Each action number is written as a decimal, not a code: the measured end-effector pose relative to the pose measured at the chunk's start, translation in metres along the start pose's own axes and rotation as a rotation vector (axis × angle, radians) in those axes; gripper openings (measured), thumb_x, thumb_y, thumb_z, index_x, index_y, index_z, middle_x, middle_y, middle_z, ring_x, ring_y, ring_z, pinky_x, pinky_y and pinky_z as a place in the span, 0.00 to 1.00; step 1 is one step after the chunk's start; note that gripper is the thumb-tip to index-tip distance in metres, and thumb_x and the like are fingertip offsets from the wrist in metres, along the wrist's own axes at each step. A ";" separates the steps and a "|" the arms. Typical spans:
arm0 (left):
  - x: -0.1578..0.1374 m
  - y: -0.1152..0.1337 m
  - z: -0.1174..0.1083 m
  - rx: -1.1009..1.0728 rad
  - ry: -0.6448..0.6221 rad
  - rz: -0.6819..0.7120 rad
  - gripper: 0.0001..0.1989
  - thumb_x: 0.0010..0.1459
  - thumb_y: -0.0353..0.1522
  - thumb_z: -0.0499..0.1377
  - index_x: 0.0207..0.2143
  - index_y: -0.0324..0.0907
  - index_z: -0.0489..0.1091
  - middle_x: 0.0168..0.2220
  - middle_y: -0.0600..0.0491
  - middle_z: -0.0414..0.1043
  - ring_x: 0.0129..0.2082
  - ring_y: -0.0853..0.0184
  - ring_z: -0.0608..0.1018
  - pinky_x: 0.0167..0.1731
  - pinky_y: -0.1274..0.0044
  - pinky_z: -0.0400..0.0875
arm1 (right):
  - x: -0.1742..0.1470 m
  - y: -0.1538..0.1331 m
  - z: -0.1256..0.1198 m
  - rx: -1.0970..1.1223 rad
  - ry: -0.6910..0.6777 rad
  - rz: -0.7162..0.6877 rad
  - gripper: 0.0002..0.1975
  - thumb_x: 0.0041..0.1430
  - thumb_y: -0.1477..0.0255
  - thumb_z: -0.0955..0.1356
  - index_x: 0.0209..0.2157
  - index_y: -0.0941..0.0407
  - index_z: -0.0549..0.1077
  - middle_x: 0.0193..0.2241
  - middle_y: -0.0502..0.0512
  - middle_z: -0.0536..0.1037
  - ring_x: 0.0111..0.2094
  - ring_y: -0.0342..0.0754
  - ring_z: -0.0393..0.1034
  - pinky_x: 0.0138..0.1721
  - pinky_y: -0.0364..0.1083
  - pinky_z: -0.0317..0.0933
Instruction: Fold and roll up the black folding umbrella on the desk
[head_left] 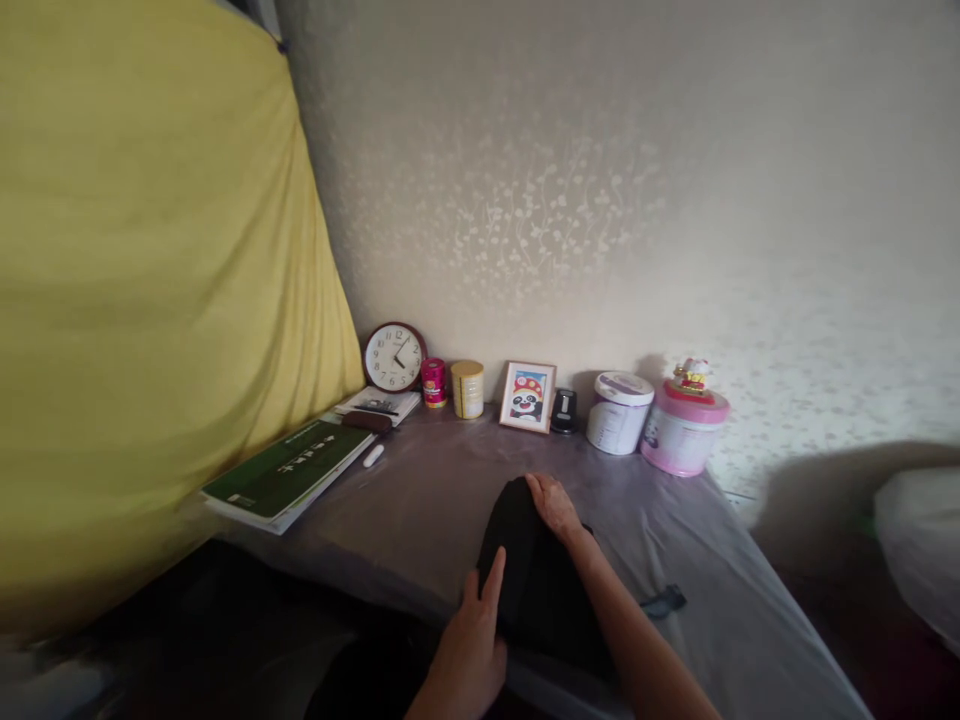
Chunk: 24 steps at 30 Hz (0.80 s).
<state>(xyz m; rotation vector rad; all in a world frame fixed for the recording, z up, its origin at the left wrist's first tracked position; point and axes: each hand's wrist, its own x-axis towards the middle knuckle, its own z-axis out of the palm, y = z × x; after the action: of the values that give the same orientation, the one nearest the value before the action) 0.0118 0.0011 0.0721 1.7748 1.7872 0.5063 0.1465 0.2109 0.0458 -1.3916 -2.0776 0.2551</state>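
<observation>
Wallpaper (540, 215): pale, leafy vine pattern, twelve o'clock. Curtain (142, 260): yellow, ten o'clock. Tabletop (420, 510): grey-covered, six o'clock. Light: dim, uneven, brighter toward two o'clock.

The right hand (553, 505) partly hides an indistinct black item (527, 575)

A black, soft-looking object (544, 590) is seen at the near side of the grey-covered table (420, 500) — matte, rounded at its far end, broadening toward the near edge. Its lower part is lost in shadow — whether it is rested or slightly lifted cannot be told.
</observation>
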 end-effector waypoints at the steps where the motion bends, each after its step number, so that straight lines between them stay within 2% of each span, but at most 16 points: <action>1: 0.000 0.000 -0.001 -0.002 -0.004 -0.003 0.47 0.44 0.15 0.47 0.62 0.49 0.30 0.60 0.41 0.49 0.53 0.62 0.68 0.49 0.75 0.63 | -0.004 0.004 -0.007 -0.018 0.011 0.037 0.15 0.61 0.68 0.57 0.39 0.56 0.73 0.40 0.58 0.77 0.46 0.49 0.70 0.49 0.45 0.56; 4: -0.002 0.001 -0.004 -0.012 -0.011 -0.004 0.46 0.46 0.17 0.48 0.62 0.50 0.29 0.60 0.42 0.49 0.52 0.63 0.69 0.48 0.76 0.64 | -0.027 0.023 -0.032 -0.069 0.051 0.166 0.16 0.61 0.68 0.57 0.41 0.59 0.72 0.42 0.62 0.76 0.47 0.51 0.69 0.48 0.46 0.57; 8: -0.004 0.000 -0.005 -0.005 0.001 0.003 0.45 0.48 0.18 0.49 0.62 0.52 0.29 0.58 0.45 0.53 0.49 0.66 0.70 0.46 0.78 0.64 | -0.069 0.043 -0.059 -0.114 0.063 0.300 0.16 0.59 0.66 0.58 0.37 0.58 0.73 0.34 0.63 0.78 0.40 0.55 0.73 0.40 0.49 0.61; 11: -0.005 0.000 -0.005 0.019 0.015 0.011 0.46 0.48 0.18 0.49 0.62 0.52 0.28 0.58 0.46 0.54 0.46 0.67 0.72 0.44 0.79 0.65 | -0.092 0.046 -0.064 -0.090 0.036 0.334 0.15 0.57 0.64 0.59 0.32 0.55 0.74 0.28 0.58 0.79 0.31 0.52 0.74 0.32 0.47 0.63; 15: -0.005 0.000 -0.004 0.057 0.015 -0.001 0.45 0.48 0.19 0.49 0.62 0.52 0.27 0.59 0.44 0.52 0.47 0.66 0.72 0.43 0.78 0.65 | -0.102 0.038 -0.060 0.151 -0.015 0.440 0.16 0.54 0.60 0.61 0.33 0.54 0.75 0.20 0.52 0.77 0.19 0.49 0.71 0.19 0.44 0.60; 17: -0.004 0.000 -0.005 0.049 0.012 0.000 0.45 0.48 0.19 0.49 0.62 0.52 0.27 0.59 0.44 0.52 0.46 0.66 0.73 0.41 0.79 0.65 | -0.102 0.033 -0.059 0.157 0.027 0.439 0.16 0.53 0.59 0.62 0.33 0.54 0.75 0.22 0.53 0.78 0.21 0.50 0.72 0.20 0.45 0.61; 20: -0.004 0.001 -0.005 0.033 0.005 -0.006 0.46 0.48 0.18 0.48 0.62 0.52 0.27 0.59 0.43 0.52 0.44 0.66 0.74 0.39 0.79 0.66 | -0.100 0.025 -0.059 -0.005 0.109 0.374 0.16 0.53 0.60 0.62 0.33 0.56 0.75 0.29 0.59 0.79 0.32 0.55 0.75 0.31 0.47 0.64; 22: -0.004 0.000 -0.005 0.038 0.011 -0.005 0.46 0.48 0.18 0.49 0.62 0.52 0.26 0.59 0.42 0.51 0.45 0.65 0.74 0.40 0.78 0.66 | -0.099 0.018 -0.061 -0.098 0.101 0.364 0.17 0.54 0.60 0.62 0.36 0.57 0.74 0.33 0.62 0.79 0.36 0.56 0.74 0.34 0.48 0.63; 24: -0.004 -0.001 -0.004 0.047 0.019 0.000 0.46 0.48 0.18 0.49 0.62 0.50 0.25 0.60 0.41 0.51 0.45 0.65 0.73 0.41 0.78 0.66 | -0.098 0.011 -0.063 -0.166 0.073 0.363 0.17 0.56 0.60 0.61 0.38 0.57 0.72 0.33 0.62 0.79 0.36 0.57 0.74 0.32 0.48 0.61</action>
<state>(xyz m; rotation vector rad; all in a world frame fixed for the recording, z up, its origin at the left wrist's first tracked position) 0.0086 -0.0023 0.0754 1.8079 1.8261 0.4864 0.2169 0.1181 0.0531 -1.8494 -1.8111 0.1787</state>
